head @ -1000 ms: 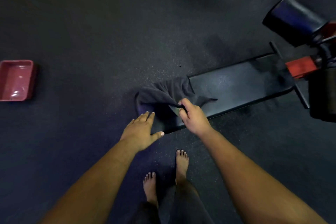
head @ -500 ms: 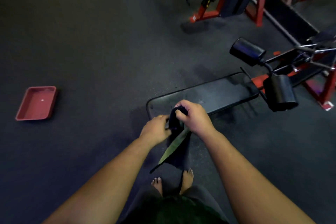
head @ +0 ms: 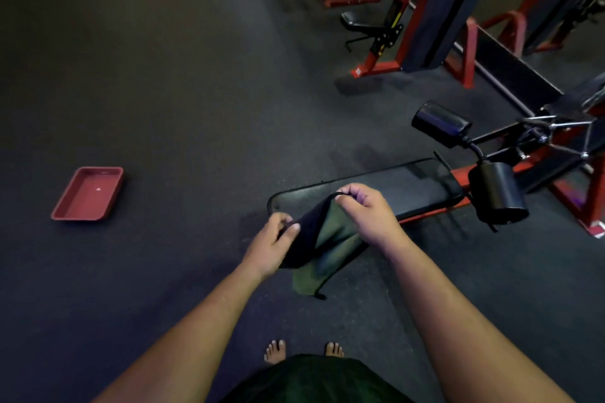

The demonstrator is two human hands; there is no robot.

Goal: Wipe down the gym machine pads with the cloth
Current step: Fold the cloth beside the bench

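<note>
bare feet (head: 274, 351): seen at the bottom edge, planted on the dark rubber floor (head: 163, 75).
cloth (head: 322, 239): held up in the air between both hands, just in front of the near end of the flat pad (head: 376, 188). Dark on one face, olive on the other, hanging slack below the hands.
left hand (head: 273, 244): grip closed narrow, the cloth's left top edge pinched between thumb and fingers.
right hand (head: 366, 213): grip also narrow, the other top corner pinched, so the top edge was stretched between the two.
handling guess: judged to be light and totally floppy, no stiffness at all, not fragile. Probably best bunched or folded into a palm-sized wad before being pressed flat on the vinyl; a corner hold would likely just drag.
roller pads (head: 497, 193): two black cylinders past the flat pad's far end, on the red frame (head: 465, 173), not touched by anything.
red tray (head: 87, 193): well off to the left on the floor.
far machines (head: 425, 10): more red and black kit at the back.
</note>
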